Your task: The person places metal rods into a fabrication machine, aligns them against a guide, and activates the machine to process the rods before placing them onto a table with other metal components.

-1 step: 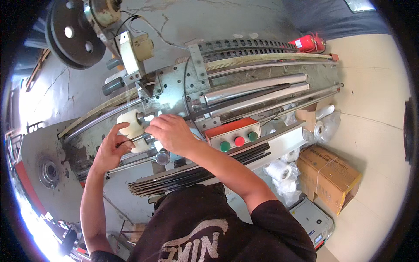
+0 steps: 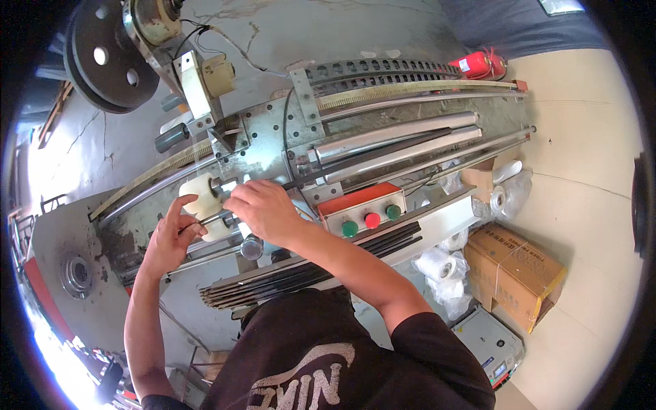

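A long thin black rod (image 2: pixel 383 156) lies along two silver rollers (image 2: pixel 410 147) and runs left under my right hand. My left hand (image 2: pixel 167 239) pinches its left end, thumb and fingers closed, just beside the white rollers (image 2: pixel 199 195). Those two cream-white rollers sit one behind the other on metal shafts. With fingers curled down, my right hand (image 2: pixel 263 212) grips the rod right of the white rollers; its fingertips are partly hidden. Just below that hand is a round metal knob (image 2: pixel 251 247).
A red-topped control box (image 2: pixel 362 208) with green and red buttons stands right of my right hand. Several black rods (image 2: pixel 307 270) lie in a tray near my body. A dark wheel (image 2: pixel 102 58) rises at far left. A cardboard box (image 2: pixel 516 273) and wrapped rolls (image 2: pixel 441 266) are at right.
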A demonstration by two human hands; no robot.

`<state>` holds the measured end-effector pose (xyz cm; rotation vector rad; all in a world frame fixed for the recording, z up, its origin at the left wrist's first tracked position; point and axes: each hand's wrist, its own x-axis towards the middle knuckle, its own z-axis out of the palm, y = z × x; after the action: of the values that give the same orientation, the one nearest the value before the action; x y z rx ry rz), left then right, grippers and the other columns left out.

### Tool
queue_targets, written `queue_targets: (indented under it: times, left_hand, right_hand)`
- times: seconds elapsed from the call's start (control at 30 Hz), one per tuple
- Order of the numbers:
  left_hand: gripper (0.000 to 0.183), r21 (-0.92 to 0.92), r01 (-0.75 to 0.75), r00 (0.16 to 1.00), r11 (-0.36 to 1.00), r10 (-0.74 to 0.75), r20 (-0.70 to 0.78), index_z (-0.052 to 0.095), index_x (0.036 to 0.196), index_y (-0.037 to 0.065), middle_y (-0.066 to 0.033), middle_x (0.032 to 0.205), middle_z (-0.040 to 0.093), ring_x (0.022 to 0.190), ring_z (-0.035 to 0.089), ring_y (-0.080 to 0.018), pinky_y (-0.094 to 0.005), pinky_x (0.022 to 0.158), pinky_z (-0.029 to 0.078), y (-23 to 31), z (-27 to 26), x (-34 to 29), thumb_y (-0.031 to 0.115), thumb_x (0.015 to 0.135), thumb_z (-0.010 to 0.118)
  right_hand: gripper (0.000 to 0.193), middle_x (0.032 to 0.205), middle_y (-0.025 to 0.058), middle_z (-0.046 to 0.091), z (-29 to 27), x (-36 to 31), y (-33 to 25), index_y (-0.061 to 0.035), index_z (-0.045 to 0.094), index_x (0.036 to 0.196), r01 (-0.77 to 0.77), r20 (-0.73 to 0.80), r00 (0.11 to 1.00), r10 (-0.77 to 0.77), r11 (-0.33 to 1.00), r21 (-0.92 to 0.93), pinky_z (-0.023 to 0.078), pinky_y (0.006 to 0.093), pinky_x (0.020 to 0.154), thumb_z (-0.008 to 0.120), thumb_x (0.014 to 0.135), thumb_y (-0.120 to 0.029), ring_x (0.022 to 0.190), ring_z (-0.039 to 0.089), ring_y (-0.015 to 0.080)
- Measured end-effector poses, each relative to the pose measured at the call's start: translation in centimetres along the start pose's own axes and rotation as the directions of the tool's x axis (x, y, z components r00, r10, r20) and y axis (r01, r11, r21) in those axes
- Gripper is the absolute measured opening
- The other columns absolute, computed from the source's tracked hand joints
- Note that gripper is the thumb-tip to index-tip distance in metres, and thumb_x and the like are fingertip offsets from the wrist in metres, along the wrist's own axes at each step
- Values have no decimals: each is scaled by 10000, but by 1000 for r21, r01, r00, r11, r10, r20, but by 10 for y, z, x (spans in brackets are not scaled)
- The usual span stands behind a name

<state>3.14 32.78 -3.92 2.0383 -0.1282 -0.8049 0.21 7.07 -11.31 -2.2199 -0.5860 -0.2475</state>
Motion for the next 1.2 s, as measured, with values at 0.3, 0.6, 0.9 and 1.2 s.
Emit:
queue_targets:
  times: [0.3, 0.6, 0.9, 1.2]
  left_hand:
    - [711, 616, -44, 961, 787, 201, -188, 498, 1422, 105, -79, 833, 772, 813, 747, -323, -431, 746, 566, 11, 14, 0, 48, 800, 838]
    - [407, 450, -44, 948, 892, 179, -261, 602, 1306, 57, -123, 939, 743, 868, 733, -332, -465, 806, 562, -7, 8, -16, 136, 934, 749]
    - [132, 627, 50, 988, 777, 54, -147, 708, 1034, 27, -175, 926, 722, 875, 677, -407, -491, 800, 526, -12, -16, -22, 140, 980, 662]
    - [129, 676, 28, 955, 737, 180, -235, 715, 988, 35, -160, 896, 719, 864, 674, -383, -467, 801, 520, -26, -4, -16, 131, 907, 741]
  right_hand:
    - [239, 930, 72, 676, -3, 2, -8, -79, 704, 986, -74, 155, 983, 94, 989, -131, 524, 439, 846, 750, 907, -300, 955, 679, 283]
    - [236, 915, 52, 697, 4, -2, 0, -87, 742, 979, -100, 67, 993, 99, 995, 16, 514, 415, 831, 798, 848, -275, 915, 679, 264]
    - [216, 985, 33, 678, 14, -6, 2, -102, 702, 1002, -61, -28, 998, 59, 992, -107, 496, 392, 912, 776, 829, -207, 984, 647, 247]
    - [218, 1038, 65, 646, 15, -13, -1, -69, 683, 1053, -91, -49, 995, 88, 993, -75, 445, 430, 1033, 659, 871, -187, 1081, 612, 260]
